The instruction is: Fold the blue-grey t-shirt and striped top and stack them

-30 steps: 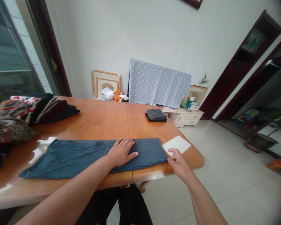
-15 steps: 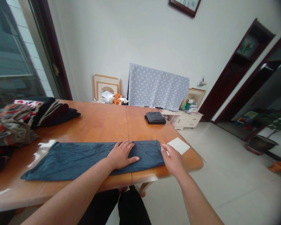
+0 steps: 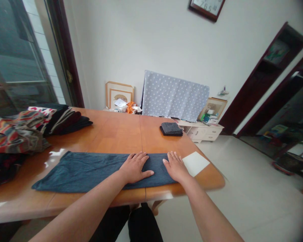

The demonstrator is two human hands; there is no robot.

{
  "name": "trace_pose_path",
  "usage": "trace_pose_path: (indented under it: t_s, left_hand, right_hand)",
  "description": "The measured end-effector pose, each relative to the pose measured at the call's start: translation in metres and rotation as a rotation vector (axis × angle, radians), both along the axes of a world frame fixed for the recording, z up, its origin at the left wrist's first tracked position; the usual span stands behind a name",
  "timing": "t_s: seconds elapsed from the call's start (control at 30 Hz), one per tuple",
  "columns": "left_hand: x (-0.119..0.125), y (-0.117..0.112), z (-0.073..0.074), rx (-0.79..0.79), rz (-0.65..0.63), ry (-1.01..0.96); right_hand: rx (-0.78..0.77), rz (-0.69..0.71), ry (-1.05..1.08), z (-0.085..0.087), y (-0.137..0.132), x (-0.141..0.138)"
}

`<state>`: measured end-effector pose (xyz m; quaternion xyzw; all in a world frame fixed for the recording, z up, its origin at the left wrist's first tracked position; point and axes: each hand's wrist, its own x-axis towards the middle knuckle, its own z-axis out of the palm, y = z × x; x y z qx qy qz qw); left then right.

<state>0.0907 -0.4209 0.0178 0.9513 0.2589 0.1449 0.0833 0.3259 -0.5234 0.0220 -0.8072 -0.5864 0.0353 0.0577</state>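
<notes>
The blue cloth [image 3: 88,171] lay lengthwise just inside the near edge of the table [image 3: 113,134], its left end slanting and its upper face rumpled. Your left hand [image 3: 135,168] rested palm down on it, right of its middle, thumb spread from the fingers; your right hand [image 3: 176,167] lay flat at its right end, thumb apart too, and neither pinched anything. A sideways drag of either palm could probably have ruckled the layers, and a pull toward you could have slid the cloth over the near edge. The card [image 3: 196,163] sat by the table's near right corner, where a sweep of your right hand might have knocked it off. The dark stack [image 3: 171,129] lay by the right edge, toward the far side; the clothes pile [image 3: 22,129] covered the left end.
</notes>
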Motion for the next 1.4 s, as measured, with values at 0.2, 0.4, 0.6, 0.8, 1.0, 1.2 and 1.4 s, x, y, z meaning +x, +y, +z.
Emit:
trace_pose_path:
  t_s: [0.2,0.4,0.6,0.8,1.0,1.2,1.4]
  left_hand:
    - [-0.001,-0.001,0.0,-0.014,0.002,-0.001]
    - [-0.002,-0.002,0.005,-0.068,-0.001,0.013]
    - [-0.027,-0.001,0.011,-0.059,0.028,-0.018]
    - [-0.103,0.011,0.026,-0.033,0.143,-0.034]
    - [-0.185,0.058,0.037,-0.001,0.473,0.026]
    - [-0.21,0.074,0.036,0.006,0.409,0.147]
    - [-0.208,0.079,0.044,0.039,0.403,0.197]
  right_hand:
    - [0.004,0.116,-0.005,0.0,0.004,-0.036]
    - [-0.063,0.066,-0.067,-0.016,0.003,-0.036]
    - [-0.016,0.091,-0.152,-0.039,0.006,-0.024]
    - [0.063,0.146,-0.204,-0.06,0.005,-0.009]
    - [0.097,0.254,-0.263,-0.071,0.001,0.001]
    - [0.093,0.228,-0.274,-0.069,0.001,-0.003]
    - [0.078,0.173,-0.276,-0.064,0.003,-0.007]
